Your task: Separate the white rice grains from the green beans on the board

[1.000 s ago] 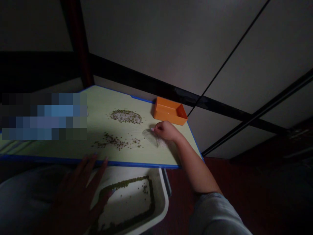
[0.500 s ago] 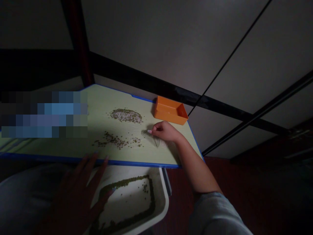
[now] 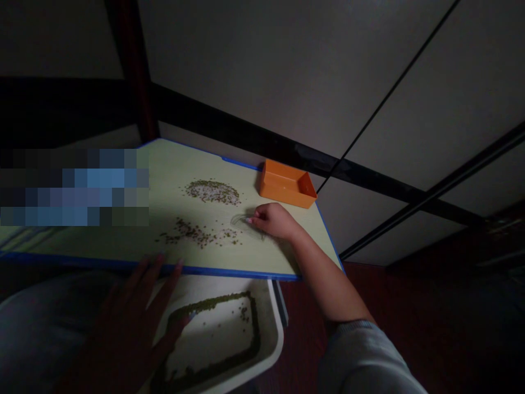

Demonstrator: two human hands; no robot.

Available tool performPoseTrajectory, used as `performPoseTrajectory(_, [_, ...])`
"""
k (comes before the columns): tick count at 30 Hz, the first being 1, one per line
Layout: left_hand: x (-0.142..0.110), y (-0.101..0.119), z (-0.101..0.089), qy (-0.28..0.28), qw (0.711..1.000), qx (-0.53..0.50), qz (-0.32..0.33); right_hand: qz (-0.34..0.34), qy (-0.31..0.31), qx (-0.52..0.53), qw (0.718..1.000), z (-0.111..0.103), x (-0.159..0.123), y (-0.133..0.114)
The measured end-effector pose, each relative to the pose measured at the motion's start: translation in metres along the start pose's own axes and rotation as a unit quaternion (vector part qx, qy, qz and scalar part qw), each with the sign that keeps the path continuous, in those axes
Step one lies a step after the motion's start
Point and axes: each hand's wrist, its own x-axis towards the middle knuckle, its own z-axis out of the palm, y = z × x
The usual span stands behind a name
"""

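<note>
My right hand [image 3: 274, 219] rests on the pale green tabletop [image 3: 172, 164], its fingers pinched on a thin clear plastic piece [image 3: 241, 220] that lies beside a scatter of green beans and white grains [image 3: 197, 234]. A second mixed pile [image 3: 212, 191] lies farther back. My left hand [image 3: 135, 317] is spread open on the rim of a white tray [image 3: 275, 334] held under the table's blue front edge. Green beans [image 3: 217, 361] line the tray's inner walls.
An orange rectangular box [image 3: 287, 190] stands at the table's far right corner. A blurred patch covers the table's left part. A dark wooden post [image 3: 131, 65] rises behind the table. Grey floor tiles and dark strips fill the background.
My right hand has slid the clear plastic piece a little to the left, toward the near scatter of beans. My left hand and the tray have stayed put.
</note>
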Motion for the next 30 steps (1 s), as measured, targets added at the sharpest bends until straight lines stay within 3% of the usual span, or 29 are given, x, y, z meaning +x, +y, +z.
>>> performPoseTrajectory(6, [0.001, 0.004, -0.004, 0.001, 1.0, -0.022, -0.022, -0.007, 0.022, -0.011, 1.0, 0.011, 0.004, -0.005])
performPoseTrajectory(18, [0.001, 0.004, -0.005, 0.004, 1.0, -0.023, -0.013, -0.088, -0.039, 0.144, 0.985, 0.015, 0.002, -0.006])
performPoseTrajectory(30, [0.003, 0.005, -0.006, -0.002, 0.999, -0.027, -0.021, -0.096, -0.069, 0.221, 0.968, 0.002, -0.003, 0.003])
